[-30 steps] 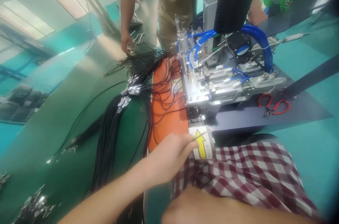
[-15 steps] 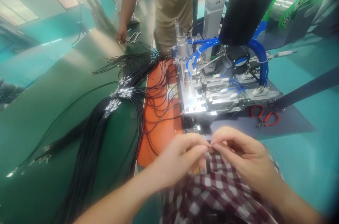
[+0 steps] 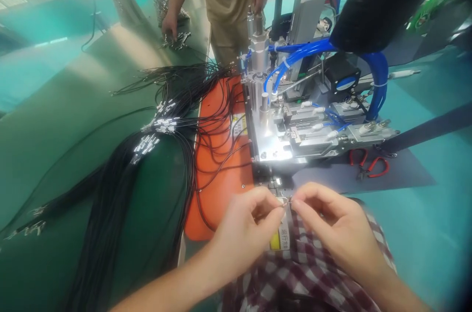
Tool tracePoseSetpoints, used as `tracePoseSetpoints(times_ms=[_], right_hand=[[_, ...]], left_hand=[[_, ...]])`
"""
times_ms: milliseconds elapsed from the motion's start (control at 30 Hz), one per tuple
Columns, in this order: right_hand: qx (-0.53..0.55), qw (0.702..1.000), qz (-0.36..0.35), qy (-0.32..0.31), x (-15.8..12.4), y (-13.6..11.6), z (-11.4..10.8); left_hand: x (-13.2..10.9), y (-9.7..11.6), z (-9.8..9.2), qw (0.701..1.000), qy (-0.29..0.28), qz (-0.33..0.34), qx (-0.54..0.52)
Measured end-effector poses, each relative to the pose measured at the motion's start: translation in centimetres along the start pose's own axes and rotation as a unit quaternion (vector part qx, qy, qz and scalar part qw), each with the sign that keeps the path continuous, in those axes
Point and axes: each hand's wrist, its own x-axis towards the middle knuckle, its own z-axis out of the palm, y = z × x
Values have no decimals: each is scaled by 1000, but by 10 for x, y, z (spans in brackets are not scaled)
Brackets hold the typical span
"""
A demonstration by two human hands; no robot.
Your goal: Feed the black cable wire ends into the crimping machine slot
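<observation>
My left hand (image 3: pixel 254 218) is closed in a pinch on a small thin metal piece (image 3: pixel 284 201), which shows as a pale curved sliver at the fingertips. Just to its right, my right hand (image 3: pixel 328 218) pinches too, its thumb and index finger together; what lies between them is too small to make out. A narrow gap parts the two sets of fingertips. Both hands are in front of the machine's near edge, above my checked shirt (image 3: pixel 265 277). A label with yellow and white areas (image 3: pixel 280 237) shows beneath them.
Ahead stands a metal machine (image 3: pixel 273 147) with blue air hoses (image 3: pixel 313 48). Red-handled pliers (image 3: pixel 368 164) lie at its right. Black cables (image 3: pixel 118 194) spread over the green table (image 3: pixel 162 213) and an orange panel (image 3: pixel 221 155). A co-worker's hand (image 3: pixel 170 24) touches small metal parts (image 3: pixel 180 41).
My fingertips have parted slightly, and the thin metal piece now shows between them. The co-worker's one hand has reached onto the metal parts; the other hangs behind the machine. The view has shifted a little.
</observation>
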Motion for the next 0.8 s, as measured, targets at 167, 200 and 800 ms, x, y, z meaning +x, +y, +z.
tracePoseSetpoints(times_ms=[167,200,800], right_hand=[[16,999,31,-6,-1,-3,1],[9,1000,17,10,-2,-2,3],[-75,994,-69,42,1,12,-6]], left_hand=[[1,-1,3,998,7,3,-58],[1,-1,3,998,10,4,-68],[1,0,-1,1000,-18,21,4]])
